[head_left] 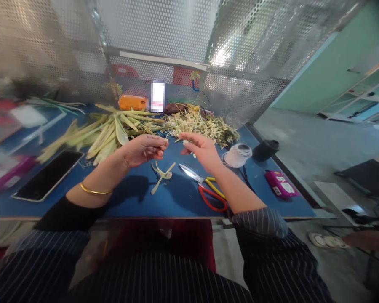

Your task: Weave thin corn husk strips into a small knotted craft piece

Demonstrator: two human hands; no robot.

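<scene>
My left hand [147, 150] is raised over the blue table, thumb and fingers pinched around a tiny pale bit too small to name. Facing it across a short gap, my right hand [204, 153] has thumb and index finger close together, with a small whitish bit between them that I cannot make out. Below the hands lies a small knotted piece of pale husk strips [162, 176]. Scissors [205, 185] with red and yellow handles rest under my right forearm, blades spread. Behind my hands are long corn husks [113, 128] and a heap of shredded husk strips [202, 126].
A white thread spool [238, 155], a black spool [265, 150] and a purple packet [281, 184] stand at the right. A phone [49, 174] lies at the left. An orange packet [132, 102] sits by the perforated metal screen [158, 29]. Another person's foot shows at lower right.
</scene>
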